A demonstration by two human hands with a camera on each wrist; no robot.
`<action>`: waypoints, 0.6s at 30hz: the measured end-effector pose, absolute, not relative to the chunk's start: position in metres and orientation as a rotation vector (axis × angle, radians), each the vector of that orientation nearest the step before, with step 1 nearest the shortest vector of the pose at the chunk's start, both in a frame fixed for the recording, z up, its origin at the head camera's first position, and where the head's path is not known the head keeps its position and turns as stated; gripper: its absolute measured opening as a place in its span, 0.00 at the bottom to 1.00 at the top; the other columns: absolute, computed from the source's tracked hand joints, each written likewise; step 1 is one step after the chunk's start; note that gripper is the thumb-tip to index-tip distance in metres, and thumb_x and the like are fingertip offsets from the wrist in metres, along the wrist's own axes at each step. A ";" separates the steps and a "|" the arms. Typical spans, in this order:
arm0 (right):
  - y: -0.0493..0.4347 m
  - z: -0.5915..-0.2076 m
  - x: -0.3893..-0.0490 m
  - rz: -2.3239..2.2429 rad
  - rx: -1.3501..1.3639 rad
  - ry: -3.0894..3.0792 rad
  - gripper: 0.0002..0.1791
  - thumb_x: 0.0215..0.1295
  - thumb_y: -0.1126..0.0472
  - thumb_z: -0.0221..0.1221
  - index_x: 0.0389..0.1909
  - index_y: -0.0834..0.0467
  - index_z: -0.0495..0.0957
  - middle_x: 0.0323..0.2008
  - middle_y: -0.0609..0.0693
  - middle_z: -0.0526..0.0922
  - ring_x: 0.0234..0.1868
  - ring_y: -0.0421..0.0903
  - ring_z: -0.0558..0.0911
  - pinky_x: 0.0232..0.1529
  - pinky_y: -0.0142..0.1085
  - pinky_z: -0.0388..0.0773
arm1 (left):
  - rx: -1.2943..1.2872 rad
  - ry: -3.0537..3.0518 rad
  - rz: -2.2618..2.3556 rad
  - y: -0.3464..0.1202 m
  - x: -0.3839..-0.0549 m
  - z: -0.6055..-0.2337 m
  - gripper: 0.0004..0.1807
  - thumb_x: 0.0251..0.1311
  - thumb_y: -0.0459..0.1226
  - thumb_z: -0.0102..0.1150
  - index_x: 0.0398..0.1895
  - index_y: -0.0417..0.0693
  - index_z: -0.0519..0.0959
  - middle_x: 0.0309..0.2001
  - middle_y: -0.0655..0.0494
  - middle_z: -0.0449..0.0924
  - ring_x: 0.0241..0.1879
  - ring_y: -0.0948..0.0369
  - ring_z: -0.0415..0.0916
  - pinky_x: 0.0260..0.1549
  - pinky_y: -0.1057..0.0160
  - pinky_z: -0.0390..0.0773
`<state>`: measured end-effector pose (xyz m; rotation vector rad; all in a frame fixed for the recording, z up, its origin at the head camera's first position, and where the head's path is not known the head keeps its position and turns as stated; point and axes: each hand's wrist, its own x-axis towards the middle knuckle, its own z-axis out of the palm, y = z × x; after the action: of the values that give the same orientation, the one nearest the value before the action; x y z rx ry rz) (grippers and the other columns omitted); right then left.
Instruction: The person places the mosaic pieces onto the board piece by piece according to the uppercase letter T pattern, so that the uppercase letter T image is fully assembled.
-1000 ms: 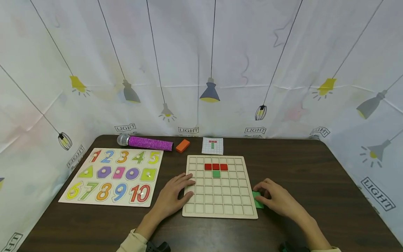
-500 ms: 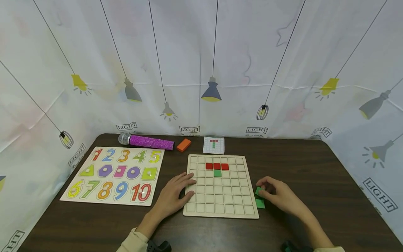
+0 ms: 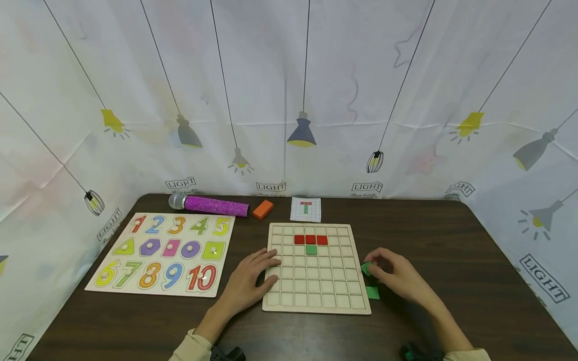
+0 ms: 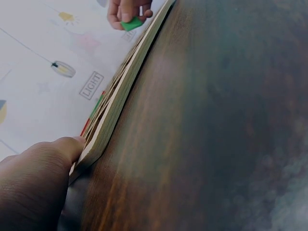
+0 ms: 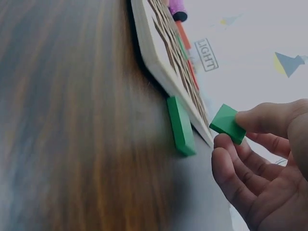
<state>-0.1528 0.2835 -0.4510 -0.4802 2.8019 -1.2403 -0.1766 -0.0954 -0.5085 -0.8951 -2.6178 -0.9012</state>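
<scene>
A wooden grid board (image 3: 318, 301) lies on the table, with three red square tiles (image 3: 310, 239) in a row and one green tile (image 3: 311, 249) directly below the middle one. My left hand (image 3: 249, 277) rests on the board's left edge, fingers and thumb spread over the rim. Off the right edge, my right hand (image 3: 397, 275) pinches a green square tile (image 5: 227, 123) between thumb and fingers, raised above the table. Another green piece (image 5: 180, 126) lies on the table against the board's right side, just below that hand.
A small card (image 3: 305, 209) printed with a red and green T pattern lies behind the board. Left of it are an orange block (image 3: 263, 209) and a purple glittery microphone (image 3: 217, 205). A number and shape puzzle board (image 3: 158, 250) covers the left of the table (image 3: 474, 281).
My right hand has picked a green tile off the table and lifted it, leaving the other green piece beside the board. The left hand has stayed on the board's edge.
</scene>
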 end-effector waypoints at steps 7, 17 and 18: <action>0.269 -0.448 -0.159 -1.253 -0.436 2.782 0.09 0.67 0.55 0.57 0.44 0.54 0.75 0.33 0.48 0.75 0.32 0.40 0.78 0.30 0.31 0.76 | -0.891 -2.647 -0.907 -0.096 -0.176 -0.509 0.20 0.63 0.47 0.56 0.58 0.59 0.76 0.66 0.60 0.68 0.69 0.53 0.61 0.63 0.42 0.63; 0.250 -0.451 -0.168 -1.239 -0.462 2.831 0.10 0.65 0.54 0.58 0.43 0.54 0.75 0.37 0.46 0.79 0.37 0.40 0.78 0.35 0.30 0.76 | -0.898 -2.625 -0.880 -0.095 -0.177 -0.510 0.19 0.63 0.48 0.56 0.57 0.59 0.76 0.65 0.59 0.69 0.68 0.52 0.63 0.62 0.42 0.65; 0.247 -0.451 -0.169 -1.247 -0.456 2.829 0.10 0.65 0.54 0.58 0.43 0.54 0.75 0.37 0.47 0.79 0.37 0.41 0.78 0.34 0.30 0.76 | -0.897 -2.621 -0.883 -0.095 -0.177 -0.509 0.19 0.63 0.47 0.57 0.57 0.59 0.76 0.65 0.59 0.70 0.68 0.52 0.63 0.62 0.42 0.65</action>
<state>-0.1691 0.2473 -0.4509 -0.4563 2.8292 -1.2466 -0.1772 -0.0952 -0.5092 -0.8974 -2.6210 -0.8832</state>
